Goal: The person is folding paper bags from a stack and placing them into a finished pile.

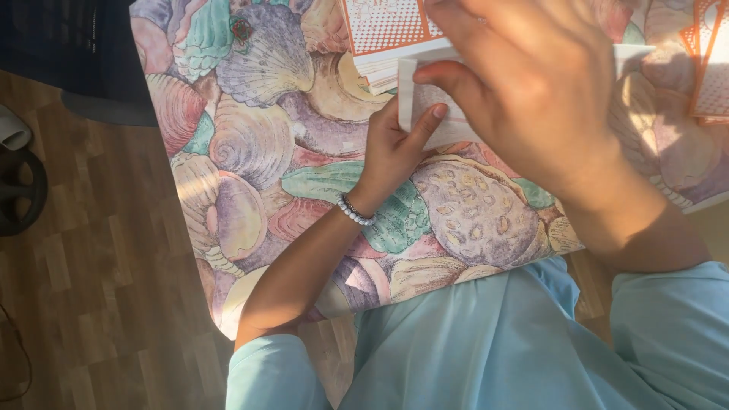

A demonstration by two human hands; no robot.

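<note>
My left hand (396,148) grips the left edge of a small pale pink card (427,105), thumb on top, a bead bracelet (355,212) on its wrist. My right hand (531,83) lies over the same card from above, index finger pressing along its top edge; most of the card is hidden under it. Both hands work over a cloth printed with seashells (258,137). Just beyond the card lies a stack of white sheets (380,70) with an orange patterned card (380,23) on top.
Another orange patterned card (714,68) lies at the right edge. The shell cloth covers a table; wooden floor (83,266) shows at left with a dark round object (19,190) and dark fabric (68,45). My light blue shirt (486,342) fills the bottom.
</note>
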